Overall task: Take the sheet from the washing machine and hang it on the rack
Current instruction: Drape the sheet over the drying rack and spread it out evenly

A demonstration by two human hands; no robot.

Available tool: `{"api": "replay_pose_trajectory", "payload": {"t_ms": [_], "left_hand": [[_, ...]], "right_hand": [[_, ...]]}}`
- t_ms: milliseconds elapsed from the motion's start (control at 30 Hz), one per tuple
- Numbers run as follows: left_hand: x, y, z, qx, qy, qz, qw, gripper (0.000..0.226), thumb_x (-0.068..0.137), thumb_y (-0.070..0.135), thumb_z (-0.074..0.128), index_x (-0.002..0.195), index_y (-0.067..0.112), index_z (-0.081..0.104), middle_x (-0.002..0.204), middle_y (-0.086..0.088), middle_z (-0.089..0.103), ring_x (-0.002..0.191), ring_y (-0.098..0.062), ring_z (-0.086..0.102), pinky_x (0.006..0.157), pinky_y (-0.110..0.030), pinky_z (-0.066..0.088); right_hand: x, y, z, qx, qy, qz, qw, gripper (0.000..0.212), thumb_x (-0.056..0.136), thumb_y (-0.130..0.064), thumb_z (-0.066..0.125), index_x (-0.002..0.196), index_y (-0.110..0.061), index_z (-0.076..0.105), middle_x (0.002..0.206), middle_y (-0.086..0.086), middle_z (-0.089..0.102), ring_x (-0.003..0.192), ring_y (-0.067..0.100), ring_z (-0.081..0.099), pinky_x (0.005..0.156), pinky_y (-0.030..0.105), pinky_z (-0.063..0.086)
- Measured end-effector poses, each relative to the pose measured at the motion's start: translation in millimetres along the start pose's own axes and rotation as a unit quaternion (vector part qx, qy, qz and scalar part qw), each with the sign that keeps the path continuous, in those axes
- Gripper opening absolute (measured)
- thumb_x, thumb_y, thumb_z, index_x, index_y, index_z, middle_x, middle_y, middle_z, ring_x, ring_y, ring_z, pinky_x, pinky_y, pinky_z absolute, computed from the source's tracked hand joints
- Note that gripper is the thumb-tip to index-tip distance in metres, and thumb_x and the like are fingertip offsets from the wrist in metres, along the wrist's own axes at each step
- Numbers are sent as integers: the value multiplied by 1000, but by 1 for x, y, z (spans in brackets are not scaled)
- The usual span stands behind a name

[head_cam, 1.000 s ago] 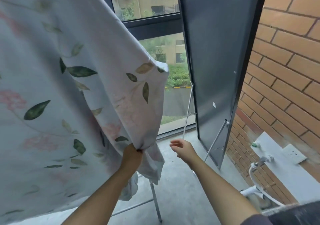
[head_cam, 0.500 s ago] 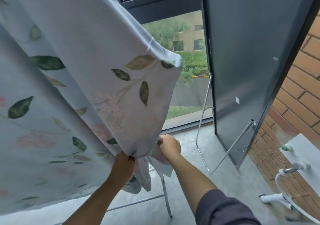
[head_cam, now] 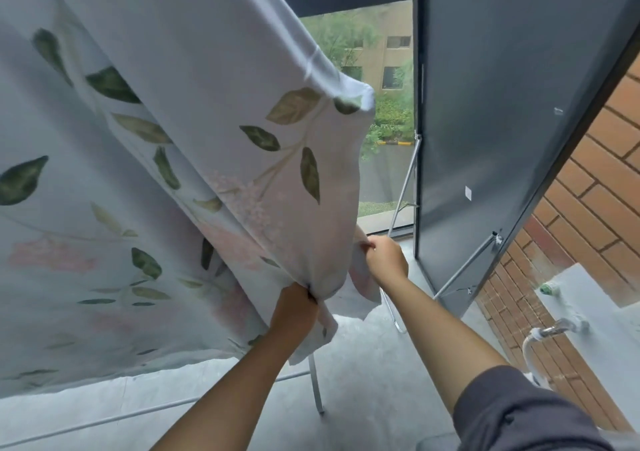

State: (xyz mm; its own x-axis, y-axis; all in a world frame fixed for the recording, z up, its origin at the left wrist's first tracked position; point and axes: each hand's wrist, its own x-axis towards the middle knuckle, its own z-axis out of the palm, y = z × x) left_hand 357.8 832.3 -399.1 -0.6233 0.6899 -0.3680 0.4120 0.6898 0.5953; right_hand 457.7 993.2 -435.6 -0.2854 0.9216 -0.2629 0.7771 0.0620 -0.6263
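A pale sheet [head_cam: 180, 159] printed with green leaves and pink flowers hangs draped over the drying rack and fills the left half of the head view. My left hand [head_cam: 294, 306] is closed on a bunched fold at its lower right corner. Just to the right, my right hand [head_cam: 386, 258] pinches the sheet's hanging right edge. Of the rack, only a metal leg [head_cam: 316, 384] and a low crossbar show below the cloth; its top is hidden under the sheet.
A dark grey door panel [head_cam: 502, 104] stands open on the right, with a folded metal frame [head_cam: 460, 270] leaning against it. A brick wall [head_cam: 588, 190] with a tap and hose [head_cam: 554, 329] lies far right. A window is ahead, bare concrete floor below.
My right hand, free and open a second ago, reached left and took hold of the sheet's edge. The left hand kept its grip. The view tilted down and closer.
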Motion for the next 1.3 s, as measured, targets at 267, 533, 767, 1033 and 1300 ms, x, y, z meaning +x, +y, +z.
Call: {"api": "replay_pose_trajectory", "payload": {"t_ms": [267,533,767,1033,1300], "left_hand": [[-4,8,24,30,-15,-83,996,18,91,13,45,93,8,63,97,-9,66,94,-29,62,72,-30,42],[-24,12,25,-128,-49,-40,990,25,78,4,56,56,16,56,53,5,62,51,-3,58,45,-16,40],[-28,14,31,-111,-23,-37,993,32,74,18,56,43,23,55,42,19,57,44,6,54,41,-12,34],[-24,8,48,-85,-33,-19,996,13,68,34,59,66,39,71,66,16,68,67,-4,63,59,-25,49],[-23,-19,60,-99,-71,-7,993,14,84,26,54,73,25,61,82,4,69,78,-19,67,76,-37,56]], "right_hand": [[-13,6,-6,222,-48,6,974,29,86,-14,44,103,-24,65,100,0,66,95,26,64,81,47,56],[-70,-16,-24,351,-190,-45,916,40,93,-50,47,103,-18,70,104,4,72,98,23,66,86,37,51],[-73,-29,-42,471,-279,-118,828,74,75,-65,62,116,-3,64,120,23,62,111,33,58,98,44,42],[-66,-24,-55,382,-143,-145,902,18,88,2,60,87,-13,69,85,1,71,80,11,64,77,29,53],[-73,-28,-61,370,-66,-133,917,13,91,-1,58,88,-11,65,79,-2,67,66,-1,61,64,19,51]]}}
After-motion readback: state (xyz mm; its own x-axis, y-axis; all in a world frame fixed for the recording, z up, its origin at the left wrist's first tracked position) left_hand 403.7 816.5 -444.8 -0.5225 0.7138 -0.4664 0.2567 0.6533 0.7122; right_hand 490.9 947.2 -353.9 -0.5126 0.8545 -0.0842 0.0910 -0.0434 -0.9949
